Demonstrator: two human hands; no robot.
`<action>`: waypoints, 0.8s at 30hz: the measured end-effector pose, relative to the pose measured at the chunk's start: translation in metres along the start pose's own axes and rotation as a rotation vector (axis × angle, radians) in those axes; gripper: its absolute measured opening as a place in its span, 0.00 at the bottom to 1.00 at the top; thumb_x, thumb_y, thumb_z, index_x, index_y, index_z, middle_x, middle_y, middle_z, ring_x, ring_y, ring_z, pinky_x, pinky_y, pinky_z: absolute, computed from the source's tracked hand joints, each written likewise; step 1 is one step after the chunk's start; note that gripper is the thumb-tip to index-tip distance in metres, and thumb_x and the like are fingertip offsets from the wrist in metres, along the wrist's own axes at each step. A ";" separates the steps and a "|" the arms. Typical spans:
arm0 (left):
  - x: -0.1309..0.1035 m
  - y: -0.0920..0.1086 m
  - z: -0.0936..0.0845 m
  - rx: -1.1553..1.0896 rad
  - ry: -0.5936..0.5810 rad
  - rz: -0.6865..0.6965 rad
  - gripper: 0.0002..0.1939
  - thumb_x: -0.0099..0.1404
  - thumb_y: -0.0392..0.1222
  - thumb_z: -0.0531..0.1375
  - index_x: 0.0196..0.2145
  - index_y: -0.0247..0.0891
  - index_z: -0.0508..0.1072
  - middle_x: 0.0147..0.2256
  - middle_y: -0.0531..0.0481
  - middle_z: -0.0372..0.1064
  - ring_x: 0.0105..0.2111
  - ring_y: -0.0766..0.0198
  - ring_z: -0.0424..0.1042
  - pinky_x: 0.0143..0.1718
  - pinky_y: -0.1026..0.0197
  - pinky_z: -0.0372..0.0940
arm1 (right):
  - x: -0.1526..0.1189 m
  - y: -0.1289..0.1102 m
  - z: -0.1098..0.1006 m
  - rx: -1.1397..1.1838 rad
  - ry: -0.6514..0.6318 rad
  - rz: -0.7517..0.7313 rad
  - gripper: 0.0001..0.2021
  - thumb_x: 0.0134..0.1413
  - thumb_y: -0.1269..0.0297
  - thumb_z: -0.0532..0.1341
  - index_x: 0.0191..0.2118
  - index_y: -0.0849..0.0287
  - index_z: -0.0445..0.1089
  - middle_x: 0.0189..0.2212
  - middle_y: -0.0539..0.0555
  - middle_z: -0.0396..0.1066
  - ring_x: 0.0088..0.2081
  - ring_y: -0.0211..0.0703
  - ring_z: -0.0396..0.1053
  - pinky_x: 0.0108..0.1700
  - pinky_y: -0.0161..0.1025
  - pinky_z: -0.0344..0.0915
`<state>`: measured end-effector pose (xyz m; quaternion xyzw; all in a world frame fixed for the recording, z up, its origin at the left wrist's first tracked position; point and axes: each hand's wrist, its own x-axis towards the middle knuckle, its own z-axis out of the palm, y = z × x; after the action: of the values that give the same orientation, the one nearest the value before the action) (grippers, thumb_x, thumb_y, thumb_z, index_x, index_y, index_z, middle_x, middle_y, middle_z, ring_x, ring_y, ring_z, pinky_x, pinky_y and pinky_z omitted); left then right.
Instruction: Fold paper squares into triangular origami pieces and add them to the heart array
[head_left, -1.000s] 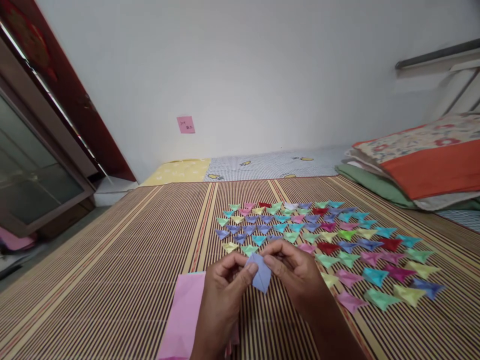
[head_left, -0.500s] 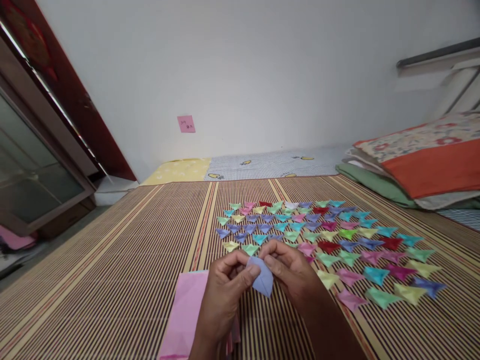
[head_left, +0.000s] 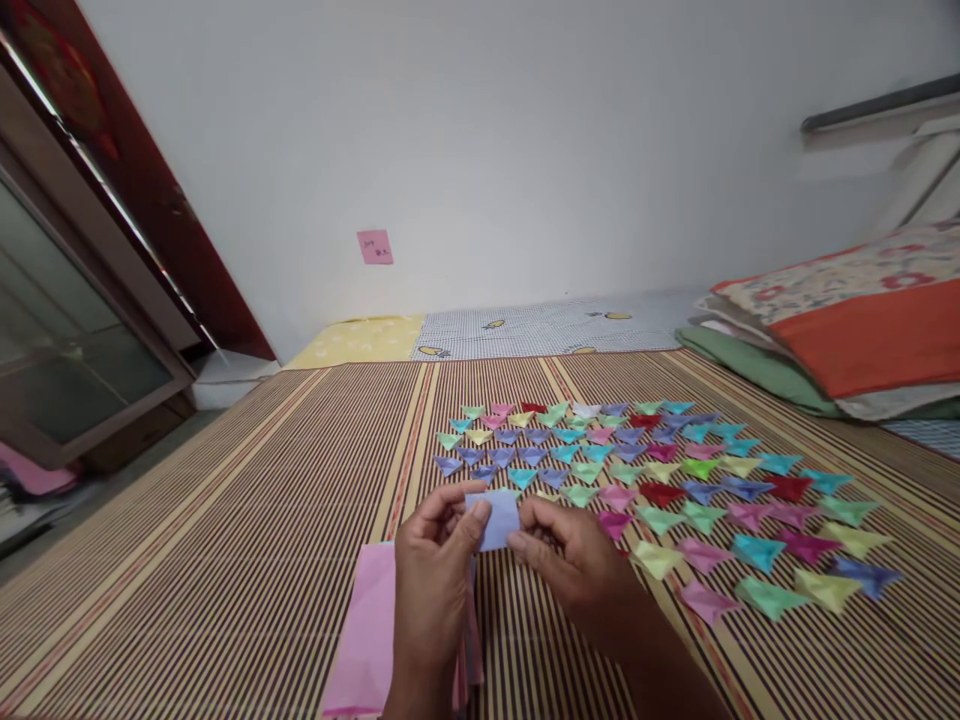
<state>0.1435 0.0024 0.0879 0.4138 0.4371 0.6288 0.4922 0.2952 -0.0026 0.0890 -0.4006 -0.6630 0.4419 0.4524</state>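
A small pale blue piece of folded paper (head_left: 501,522) is held up above the striped mat, its face looking roughly square. My left hand (head_left: 433,575) pinches it at the left between thumb and fingers. At the paper's right edge, the thumb and bent fingers of my right hand (head_left: 581,560) close on the corner. Rows of small folded paper shapes in many colours, among them a yellow one (head_left: 657,560) and a teal one (head_left: 759,552), lie beyond and to the right of my hands. Beside my left wrist rests a stack of pink paper (head_left: 363,630), partly hidden by that hand.
The striped mat (head_left: 247,520) covers the surface up to a patterned cloth (head_left: 517,335) along the white wall. Folded bedding (head_left: 862,340) is piled at the back right. A pink note (head_left: 375,247) sticks to the wall; a glass-panelled cabinet (head_left: 60,330) stands at the left.
The blue paper has turned from a pointed, kite-like outline to a squarer one and shifted slightly left and up. Both hands have moved with it, and the right fingers now grip its right edge.
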 end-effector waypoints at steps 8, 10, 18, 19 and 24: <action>-0.002 0.002 -0.004 0.127 -0.053 0.148 0.08 0.62 0.44 0.69 0.29 0.38 0.80 0.27 0.53 0.72 0.28 0.66 0.68 0.30 0.66 0.64 | 0.006 0.010 -0.005 0.110 0.106 -0.015 0.12 0.63 0.58 0.61 0.30 0.57 0.69 0.24 0.47 0.62 0.28 0.39 0.60 0.31 0.37 0.57; -0.005 0.003 -0.001 0.145 -0.085 0.145 0.09 0.62 0.44 0.69 0.28 0.37 0.79 0.27 0.53 0.71 0.29 0.65 0.68 0.31 0.66 0.64 | 0.006 0.008 -0.002 0.111 0.186 -0.053 0.11 0.63 0.58 0.61 0.32 0.57 0.71 0.25 0.48 0.66 0.29 0.40 0.63 0.32 0.37 0.60; -0.014 0.006 0.010 0.217 -0.121 0.059 0.17 0.65 0.50 0.65 0.25 0.37 0.71 0.22 0.55 0.65 0.24 0.66 0.64 0.27 0.66 0.60 | 0.001 0.005 0.011 -0.427 0.528 -0.371 0.11 0.69 0.68 0.53 0.34 0.55 0.69 0.28 0.51 0.70 0.31 0.43 0.68 0.35 0.39 0.62; -0.014 0.006 0.010 0.244 -0.131 0.070 0.17 0.66 0.50 0.64 0.26 0.37 0.70 0.23 0.54 0.65 0.25 0.66 0.64 0.27 0.66 0.60 | 0.001 0.006 0.011 -0.446 0.533 -0.371 0.10 0.69 0.68 0.54 0.35 0.55 0.68 0.28 0.50 0.69 0.30 0.43 0.68 0.35 0.39 0.62; -0.016 0.005 0.011 0.288 -0.148 0.088 0.20 0.69 0.54 0.61 0.25 0.38 0.67 0.22 0.55 0.62 0.23 0.66 0.61 0.26 0.65 0.58 | 0.002 0.010 0.014 -0.503 0.492 -0.440 0.08 0.68 0.68 0.56 0.35 0.55 0.68 0.29 0.51 0.70 0.32 0.44 0.69 0.37 0.40 0.62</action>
<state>0.1552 -0.0126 0.0946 0.5439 0.4667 0.5484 0.4307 0.2828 -0.0008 0.0774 -0.4411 -0.6922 0.0501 0.5691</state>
